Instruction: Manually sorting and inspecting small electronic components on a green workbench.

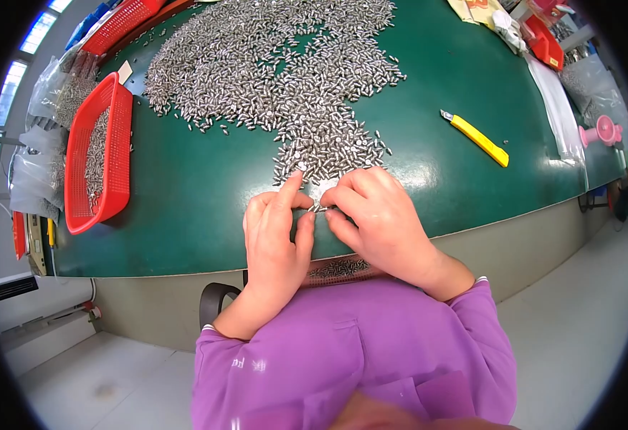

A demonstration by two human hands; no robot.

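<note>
I see my left hand (pixel 277 233) and right hand (pixel 371 211) pinching small metal pins (pixel 319 208) at the pile's (pixel 285 79) near edge on the bench (pixel 185 193); they look hard, light and slippery, best gripped by fingertips at mid-length.

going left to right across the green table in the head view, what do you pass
red mesh basket → left hand → right hand → yellow utility knife → pink round object
</note>
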